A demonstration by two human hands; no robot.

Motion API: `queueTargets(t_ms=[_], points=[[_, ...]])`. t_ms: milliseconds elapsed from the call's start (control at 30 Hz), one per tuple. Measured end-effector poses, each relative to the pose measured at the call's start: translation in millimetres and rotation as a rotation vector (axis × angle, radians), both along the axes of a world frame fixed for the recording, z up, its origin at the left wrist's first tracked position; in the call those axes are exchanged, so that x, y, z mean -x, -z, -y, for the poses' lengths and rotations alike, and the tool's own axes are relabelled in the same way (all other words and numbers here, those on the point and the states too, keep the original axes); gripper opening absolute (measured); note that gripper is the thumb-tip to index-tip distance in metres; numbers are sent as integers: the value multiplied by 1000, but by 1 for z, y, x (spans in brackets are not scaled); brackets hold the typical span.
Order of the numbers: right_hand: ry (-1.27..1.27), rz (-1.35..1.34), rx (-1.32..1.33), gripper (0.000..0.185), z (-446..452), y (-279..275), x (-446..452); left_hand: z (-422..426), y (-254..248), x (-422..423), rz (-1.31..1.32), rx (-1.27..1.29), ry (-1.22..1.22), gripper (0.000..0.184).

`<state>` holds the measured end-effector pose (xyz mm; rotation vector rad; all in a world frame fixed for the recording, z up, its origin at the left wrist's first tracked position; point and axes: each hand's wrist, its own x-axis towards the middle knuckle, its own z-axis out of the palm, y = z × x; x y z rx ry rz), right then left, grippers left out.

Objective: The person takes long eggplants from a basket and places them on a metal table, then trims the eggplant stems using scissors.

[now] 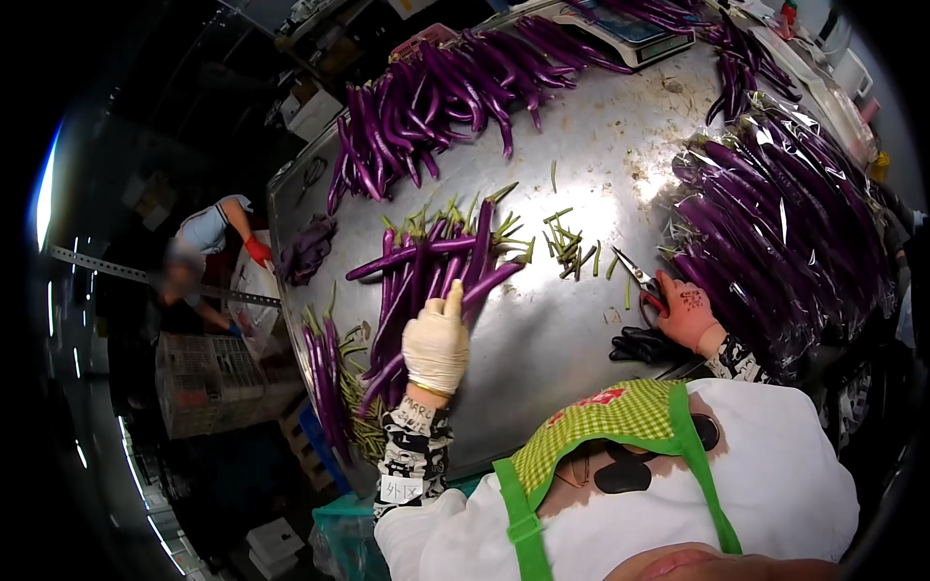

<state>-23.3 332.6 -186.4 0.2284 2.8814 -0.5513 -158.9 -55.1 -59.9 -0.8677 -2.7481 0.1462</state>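
My left hand, in a cream glove, reaches over a loose pile of purple eggplants on the metal table, its fingers against one of them; whether it grips that one is hard to make out. My right hand, in a pink glove, is closed on the red handles of scissors, whose blades lie apart and point up and left. Cut green stems are scattered between the pile and the scissors. A black glove lies just left of my right wrist.
Eggplants in clear plastic fill the table's right side. More eggplants lie along the far edge, near a scale. A dark purple bundle rests at the left edge. Beyond it stands another person beside crates.
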Motion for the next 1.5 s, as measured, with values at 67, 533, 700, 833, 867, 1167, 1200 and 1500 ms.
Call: queueTargets(t_ms=[67, 533, 700, 833, 867, 1167, 1200, 1500], points=[[73, 9, 111, 70, 3, -6, 6, -14, 16, -14, 97, -182, -57, 59], [211, -217, 655, 60, -4, -15, 8, -16, 103, -42, 305, -738, -280, 32], [257, -152, 895, 62, 19, -34, 13, -24, 131, 11, 399, -968, -364, 27], [303, -43, 982, 58, 32, -45, 10, -60, 129, 45, 430, -940, -331, 34], [309, 9, 1028, 57, 33, -44, 9, -68, 124, 54, 495, -909, -284, 40], [312, 127, 1246, 47, 35, -51, 5, -69, 150, 52, 944, -1086, -408, 37], [318, 190, 1289, 45, 34, -61, 7, -61, 136, 48, 1208, -1234, -392, 33], [86, 447, 1517, 53, 44, -61, 15, 0, 57, -26, 2178, -1720, -177, 87]])
